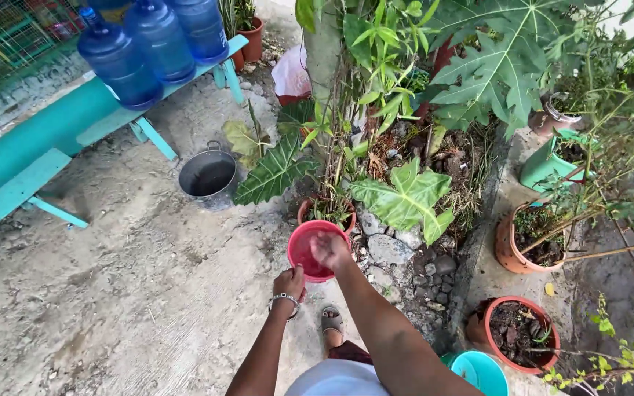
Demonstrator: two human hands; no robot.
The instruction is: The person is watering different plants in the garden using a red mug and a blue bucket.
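My left hand (290, 282), with a silver bracelet on the wrist, grips the near rim of a small red bucket (304, 243). The bucket hangs above the concrete ground, close to a small clay pot of green shoots (326, 209). My right hand (331, 251) reaches into the bucket's mouth with fingers curled; what it touches inside is hidden. My sandalled foot (332, 320) stands just below the bucket.
A grey metal pail (208, 178) stands left of the plants. A teal bench (45, 158) carries blue water jugs (119, 62) at upper left. Rocks (390, 249) edge a bed of large-leaved plants (405, 199). Clay pots (516, 330) and a teal container (480, 371) sit at right.
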